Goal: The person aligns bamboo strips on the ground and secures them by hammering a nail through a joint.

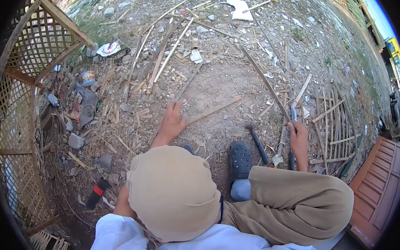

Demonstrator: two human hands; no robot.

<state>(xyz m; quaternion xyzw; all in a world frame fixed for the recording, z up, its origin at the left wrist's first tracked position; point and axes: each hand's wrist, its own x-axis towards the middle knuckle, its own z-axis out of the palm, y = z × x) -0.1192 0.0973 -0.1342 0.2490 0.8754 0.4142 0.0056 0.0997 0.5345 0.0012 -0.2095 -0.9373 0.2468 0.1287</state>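
Observation:
My right hand [299,139] is closed around the near end of a long, thin wooden strip [264,78], which slants up and away to the left. My left hand [169,123] has its fingers stretched out over another narrow strip [189,82] lying on the ground. A shorter wooden slat [217,109] runs rightward from beside that hand. Between my right hand and my foot lies a hammer [258,143] with a dark handle. Close beside my right wrist a long tool with a dark handle [292,160] is partly hidden.
Lattice panels [26,93] stand at the left. Several loose sticks [173,51] lie ahead on stony, littered ground. A slatted wooden frame [333,127] and a brown panelled door [378,179] are at the right. My dark clog [241,161] is near the hammer.

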